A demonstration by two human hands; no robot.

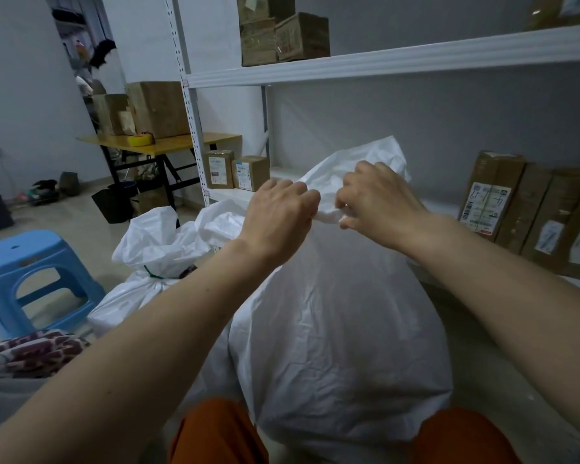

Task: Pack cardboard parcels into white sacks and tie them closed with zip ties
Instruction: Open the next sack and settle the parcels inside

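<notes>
A full white sack (339,336) stands on the floor between my knees. Its top is gathered into a twisted neck (329,216). My left hand (278,216) grips the neck from the left, fingers curled round it. My right hand (379,202) pinches the same neck from the right; loose sack fabric (375,159) fans out above both hands. I see no zip tie at the neck; the hands hide that spot. A second white sack (148,262), tied with a green zip tie (153,272), lies to the left. Cardboard parcels (516,209) lean on the low shelf at right.
A white metal rack (382,58) holds more boxes (282,35) above, and two small parcels (235,172) on its low shelf. A blue plastic stool (31,272) stands at left. Behind it a yellow table (161,145) carries boxes and tape. Patterned cloth (34,353) lies at lower left.
</notes>
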